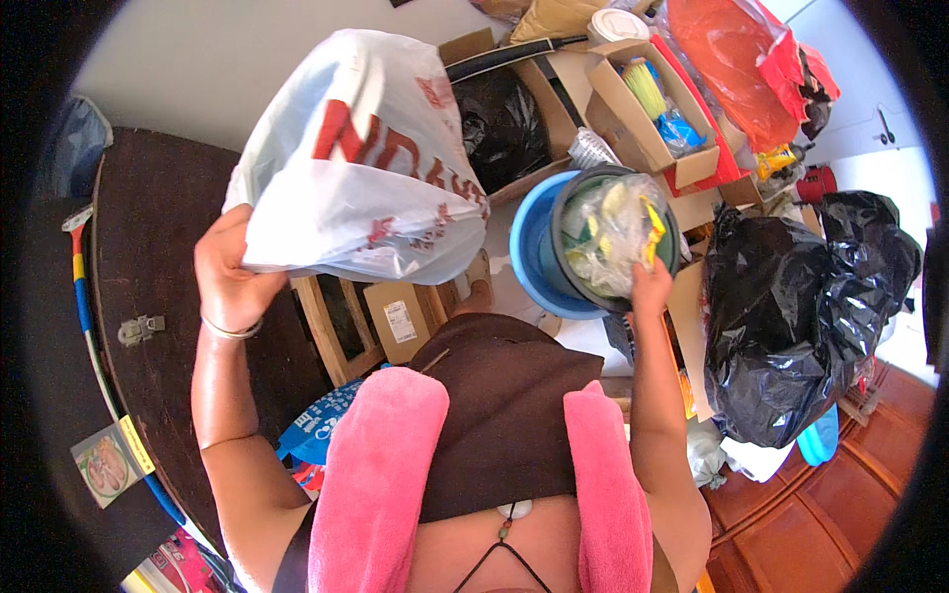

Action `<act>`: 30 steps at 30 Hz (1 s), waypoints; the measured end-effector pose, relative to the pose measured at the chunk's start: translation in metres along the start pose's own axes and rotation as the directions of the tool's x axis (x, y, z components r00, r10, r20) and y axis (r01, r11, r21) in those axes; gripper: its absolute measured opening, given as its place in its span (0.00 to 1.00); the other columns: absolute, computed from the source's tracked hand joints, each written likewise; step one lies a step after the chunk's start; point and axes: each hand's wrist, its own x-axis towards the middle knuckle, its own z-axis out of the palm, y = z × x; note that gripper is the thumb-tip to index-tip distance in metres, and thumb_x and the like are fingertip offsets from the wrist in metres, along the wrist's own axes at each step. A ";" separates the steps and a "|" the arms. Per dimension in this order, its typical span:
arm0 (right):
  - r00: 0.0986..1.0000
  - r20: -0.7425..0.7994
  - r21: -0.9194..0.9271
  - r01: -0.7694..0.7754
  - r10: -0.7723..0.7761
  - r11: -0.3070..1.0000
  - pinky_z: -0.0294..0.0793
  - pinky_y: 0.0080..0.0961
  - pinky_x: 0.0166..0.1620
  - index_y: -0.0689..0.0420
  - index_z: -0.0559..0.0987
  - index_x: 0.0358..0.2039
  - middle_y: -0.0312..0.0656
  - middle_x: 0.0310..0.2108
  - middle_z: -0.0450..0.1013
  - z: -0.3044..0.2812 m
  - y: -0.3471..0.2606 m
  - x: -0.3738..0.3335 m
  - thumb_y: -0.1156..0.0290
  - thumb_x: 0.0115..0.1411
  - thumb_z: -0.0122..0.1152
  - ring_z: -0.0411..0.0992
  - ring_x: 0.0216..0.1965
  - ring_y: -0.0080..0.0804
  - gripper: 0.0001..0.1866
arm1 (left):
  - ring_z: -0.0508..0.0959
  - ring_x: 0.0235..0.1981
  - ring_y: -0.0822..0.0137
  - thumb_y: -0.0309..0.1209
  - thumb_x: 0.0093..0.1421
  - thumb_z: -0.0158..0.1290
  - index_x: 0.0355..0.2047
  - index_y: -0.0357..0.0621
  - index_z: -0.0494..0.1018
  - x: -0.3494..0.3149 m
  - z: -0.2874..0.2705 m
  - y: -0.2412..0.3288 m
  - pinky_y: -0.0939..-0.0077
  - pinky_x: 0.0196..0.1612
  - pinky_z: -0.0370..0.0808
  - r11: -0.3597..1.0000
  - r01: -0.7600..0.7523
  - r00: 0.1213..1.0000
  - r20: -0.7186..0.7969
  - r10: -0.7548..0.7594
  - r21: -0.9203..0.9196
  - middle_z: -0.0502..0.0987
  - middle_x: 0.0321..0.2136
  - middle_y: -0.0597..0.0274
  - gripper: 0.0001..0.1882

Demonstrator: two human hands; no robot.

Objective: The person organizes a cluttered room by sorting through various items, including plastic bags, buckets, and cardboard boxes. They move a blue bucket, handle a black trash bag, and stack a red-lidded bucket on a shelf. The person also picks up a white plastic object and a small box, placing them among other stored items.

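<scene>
My left hand (232, 265) is closed on the lower left edge of a bulging white plastic bag (366, 212) with red print, held up in front of me. What fills the bag is hidden, though pale shapes show through it. My right hand (650, 289) grips the near right rim of a dark bucket (673, 237), tilted toward me. Inside that bucket lies a clear plastic bag (605, 232) with yellow and green bits; whether my fingers also pinch it I cannot tell. A light blue basin or bucket (528, 247) sits around or behind the dark one, to its left.
A cardboard box (643, 114) with a brush and blue packaging stands beyond the buckets. Black garbage bags (766, 326) bulge at the right, a red bag (722, 54) behind them. A dark wooden panel (158, 247) fills the left. Near my legs are a wooden crate (336, 326) and small carton (395, 321).
</scene>
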 end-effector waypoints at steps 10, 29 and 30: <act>0.999 0.041 0.202 0.005 -0.014 0.979 0.68 0.22 0.39 0.68 0.73 0.40 0.41 0.34 0.74 -0.022 -0.046 -0.004 0.77 0.48 0.54 0.70 0.33 0.26 0.17 | 0.72 0.21 0.61 0.20 0.35 0.54 0.22 0.38 0.74 -0.013 0.011 -0.008 0.73 0.25 0.68 1.000 -0.028 0.999 0.046 0.027 0.013 0.69 0.19 0.58 0.09; 0.891 0.432 -0.648 0.413 -0.137 0.640 0.69 0.38 0.44 0.66 0.74 0.41 0.57 0.40 0.70 0.099 -0.091 0.038 0.61 0.47 0.62 0.69 0.43 0.47 0.25 | 0.74 0.39 0.68 0.18 0.39 0.55 0.35 0.30 0.72 -0.066 -0.104 -0.100 0.77 0.44 0.67 0.951 0.303 0.777 -0.591 -0.215 0.053 0.75 0.36 0.57 0.18; 0.864 0.408 -0.518 0.484 -0.294 0.706 0.69 0.37 0.44 0.64 0.74 0.41 0.57 0.40 0.71 0.113 -0.105 0.046 0.61 0.48 0.62 0.69 0.43 0.46 0.23 | 0.74 0.38 0.69 0.18 0.38 0.56 0.36 0.30 0.71 -0.065 -0.097 -0.109 0.77 0.44 0.68 0.953 0.302 0.767 -0.597 -0.234 0.015 0.75 0.36 0.58 0.20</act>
